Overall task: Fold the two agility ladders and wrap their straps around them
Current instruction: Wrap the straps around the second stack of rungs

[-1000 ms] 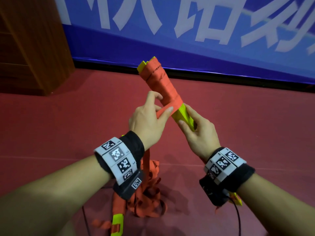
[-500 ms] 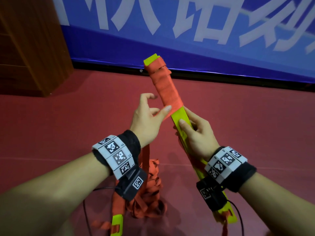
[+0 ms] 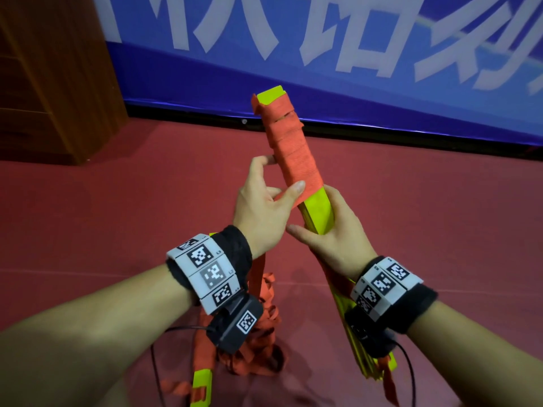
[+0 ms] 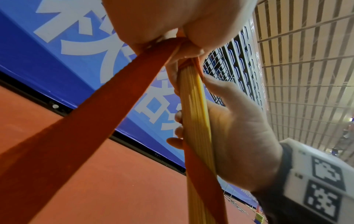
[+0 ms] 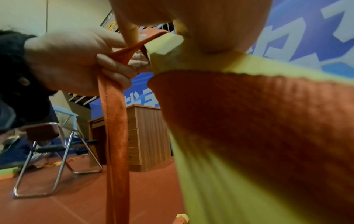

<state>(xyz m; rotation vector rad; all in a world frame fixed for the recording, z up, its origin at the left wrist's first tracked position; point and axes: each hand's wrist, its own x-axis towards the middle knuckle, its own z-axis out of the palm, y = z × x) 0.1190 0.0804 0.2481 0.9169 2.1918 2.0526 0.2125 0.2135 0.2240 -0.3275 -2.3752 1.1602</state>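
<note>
- The right hand point(image 3: 335, 239) is curled round the lower, bare part of the folded ladder bundle point(image 3: 318, 214), thumb along one side and fingers on the other, holding it tilted up and away.
- The left hand point(image 3: 261, 212), just beside the right and touching the bundle, pinches the orange strap point(image 4: 99, 115) between thumb and fingers at the lowest turn of the wrap.
- Above both hands, the strap's turns point(image 3: 289, 148) cover the bundle's upper part, with a yellow-green tip showing beyond them.
- Below the left wrist, the strap hangs toward a loose heap of the second ladder point(image 3: 261, 342) on the red floor point(image 3: 117, 218).
- Beyond the hands, a blue banner point(image 3: 293, 69) and a wooden cabinet point(image 3: 53, 83).
</note>
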